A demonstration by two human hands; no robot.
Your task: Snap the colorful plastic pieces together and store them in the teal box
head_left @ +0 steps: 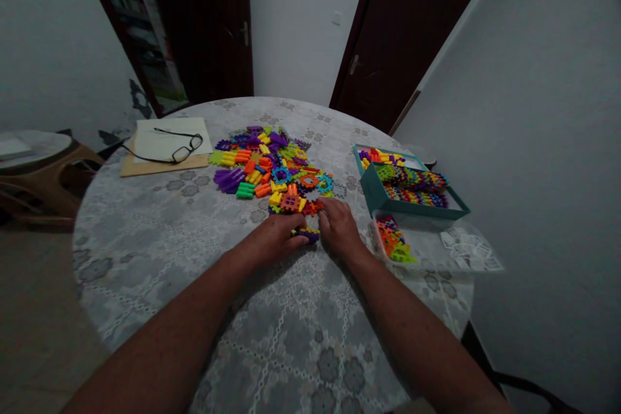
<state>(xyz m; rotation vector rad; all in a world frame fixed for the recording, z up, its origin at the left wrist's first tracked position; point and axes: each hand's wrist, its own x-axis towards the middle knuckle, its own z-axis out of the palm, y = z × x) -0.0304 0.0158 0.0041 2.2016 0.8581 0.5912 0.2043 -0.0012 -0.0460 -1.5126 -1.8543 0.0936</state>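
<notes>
Both hands meet at the middle of a round table (145,233) covered with a grey patterned cloth. My left hand (280,235) and my right hand (339,226) are closed on a small purple and yellow plastic block piece (306,233) held between them on the cloth. Just beyond the hands lies a big pile of coloured interlocking plastic blocks (266,165), purple, orange, yellow and green.
A teal box (376,193) with more blocks stands at the right. In front of it lies a clear lid (436,249) with orange and green pieces. Glasses (182,150) rest on papers at the back left. Dark doors and a wall stand behind.
</notes>
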